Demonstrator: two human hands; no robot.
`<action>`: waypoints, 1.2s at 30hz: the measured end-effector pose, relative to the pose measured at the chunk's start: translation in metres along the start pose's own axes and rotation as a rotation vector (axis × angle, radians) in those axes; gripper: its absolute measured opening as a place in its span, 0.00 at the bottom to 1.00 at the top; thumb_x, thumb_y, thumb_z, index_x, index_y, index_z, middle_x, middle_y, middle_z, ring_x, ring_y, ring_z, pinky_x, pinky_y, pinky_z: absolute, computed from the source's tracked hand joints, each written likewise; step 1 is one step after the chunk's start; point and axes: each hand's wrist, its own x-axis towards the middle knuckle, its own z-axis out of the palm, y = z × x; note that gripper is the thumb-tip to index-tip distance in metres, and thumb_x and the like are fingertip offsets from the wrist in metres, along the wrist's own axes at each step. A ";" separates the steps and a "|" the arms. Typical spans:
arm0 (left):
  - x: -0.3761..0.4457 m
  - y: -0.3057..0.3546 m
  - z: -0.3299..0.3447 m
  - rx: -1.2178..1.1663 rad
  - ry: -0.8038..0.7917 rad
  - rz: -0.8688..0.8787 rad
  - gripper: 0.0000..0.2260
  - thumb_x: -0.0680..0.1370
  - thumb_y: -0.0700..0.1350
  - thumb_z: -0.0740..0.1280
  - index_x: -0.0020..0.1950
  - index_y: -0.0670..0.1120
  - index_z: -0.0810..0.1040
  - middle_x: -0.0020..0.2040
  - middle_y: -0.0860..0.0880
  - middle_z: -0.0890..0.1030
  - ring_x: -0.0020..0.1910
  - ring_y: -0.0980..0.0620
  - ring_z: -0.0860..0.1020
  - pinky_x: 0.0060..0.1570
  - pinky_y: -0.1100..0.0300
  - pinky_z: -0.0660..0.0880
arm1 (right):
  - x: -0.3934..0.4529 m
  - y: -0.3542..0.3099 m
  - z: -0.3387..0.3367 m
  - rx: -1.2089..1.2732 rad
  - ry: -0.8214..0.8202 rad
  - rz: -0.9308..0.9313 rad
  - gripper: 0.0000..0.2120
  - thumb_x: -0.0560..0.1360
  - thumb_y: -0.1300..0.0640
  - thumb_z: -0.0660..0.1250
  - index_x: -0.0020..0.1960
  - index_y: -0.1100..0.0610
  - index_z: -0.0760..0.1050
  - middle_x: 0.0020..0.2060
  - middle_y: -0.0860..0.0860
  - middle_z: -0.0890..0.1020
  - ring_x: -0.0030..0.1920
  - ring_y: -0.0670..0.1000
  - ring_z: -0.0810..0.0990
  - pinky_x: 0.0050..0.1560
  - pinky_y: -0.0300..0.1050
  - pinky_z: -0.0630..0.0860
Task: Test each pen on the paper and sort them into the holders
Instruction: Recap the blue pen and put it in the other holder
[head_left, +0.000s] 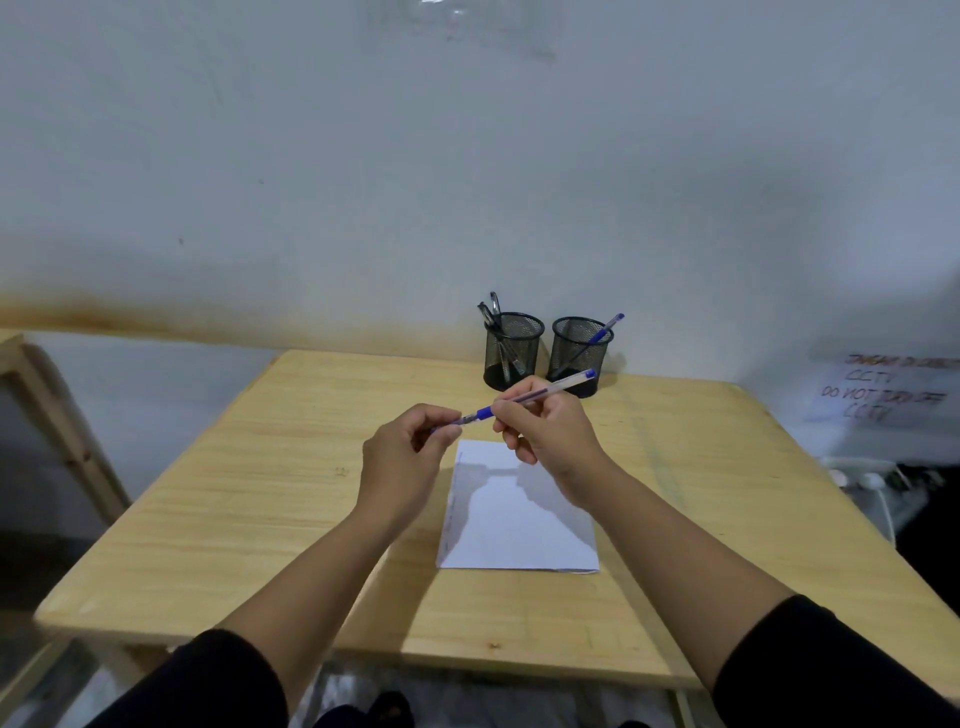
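Observation:
A blue pen (558, 385) with a clear barrel is held level above the table, between both hands. My right hand (545, 423) grips its barrel. My left hand (408, 452) pinches the pen's tip end, where its cap sits. Below the hands lies a white sheet of paper (519, 525) with faint marks along its left edge. Two black mesh holders stand at the back of the table. The left holder (513, 351) contains several dark pens. The right holder (581, 353) contains one blue pen (602, 332).
The wooden table (260, 493) stands against a pale wall. A second wooden frame (57, 415) is at the left. At the right, off the table, are a paper sign (883, 387) and a power strip (867, 475) with cables.

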 end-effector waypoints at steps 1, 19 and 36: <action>-0.002 0.004 0.000 -0.001 -0.011 0.010 0.05 0.75 0.44 0.67 0.44 0.54 0.80 0.41 0.53 0.83 0.44 0.47 0.79 0.47 0.54 0.76 | -0.002 -0.002 -0.001 -0.013 -0.014 0.001 0.04 0.75 0.65 0.66 0.41 0.59 0.74 0.30 0.54 0.78 0.26 0.46 0.72 0.23 0.35 0.65; -0.016 0.018 -0.003 0.121 -0.087 0.076 0.07 0.75 0.40 0.66 0.44 0.51 0.80 0.40 0.53 0.81 0.40 0.57 0.77 0.39 0.69 0.70 | -0.042 -0.008 -0.015 -0.080 -0.061 -0.021 0.02 0.74 0.63 0.67 0.46 0.60 0.78 0.34 0.54 0.79 0.30 0.47 0.74 0.26 0.36 0.67; 0.035 0.079 0.071 -0.065 -0.122 0.246 0.19 0.72 0.39 0.69 0.61 0.51 0.74 0.48 0.52 0.81 0.47 0.59 0.80 0.51 0.70 0.74 | -0.008 -0.042 -0.090 -0.457 -0.039 0.022 0.06 0.76 0.59 0.66 0.50 0.57 0.80 0.38 0.47 0.83 0.35 0.42 0.77 0.32 0.30 0.68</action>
